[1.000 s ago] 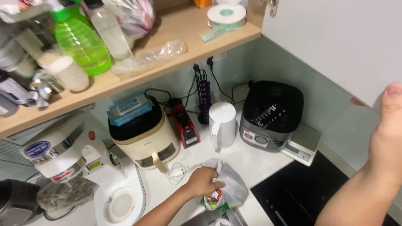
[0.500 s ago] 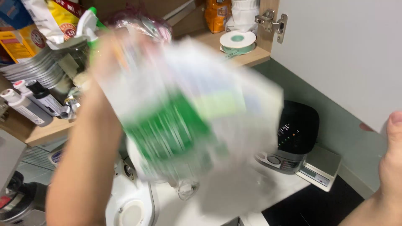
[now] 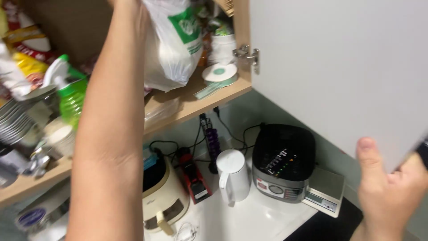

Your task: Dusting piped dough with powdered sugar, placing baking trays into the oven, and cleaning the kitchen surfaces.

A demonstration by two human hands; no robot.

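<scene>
My left arm reaches up into the open wall cupboard, and my left hand (image 3: 127,5), mostly cut off by the top edge, grips a white plastic bag (image 3: 171,42) with a green print. The bag hangs over the wooden shelf (image 3: 209,99), its bottom near the shelf board. My right hand (image 3: 388,192) is at the lower right, thumb up, resting against the lower edge of the white cupboard door (image 3: 339,67); its fingers are behind the door.
On the shelf stand a green bottle (image 3: 71,100), a tape roll (image 3: 220,72), stacked plates (image 3: 15,120) and packets. On the white counter below stand a cream appliance (image 3: 162,201), a white kettle (image 3: 234,176), a black cooker (image 3: 283,160) and a kitchen scale (image 3: 325,192).
My left hand picked the bag up off the counter and raised it into the cupboard. The view tilted upward. My right hand stayed at the door.
</scene>
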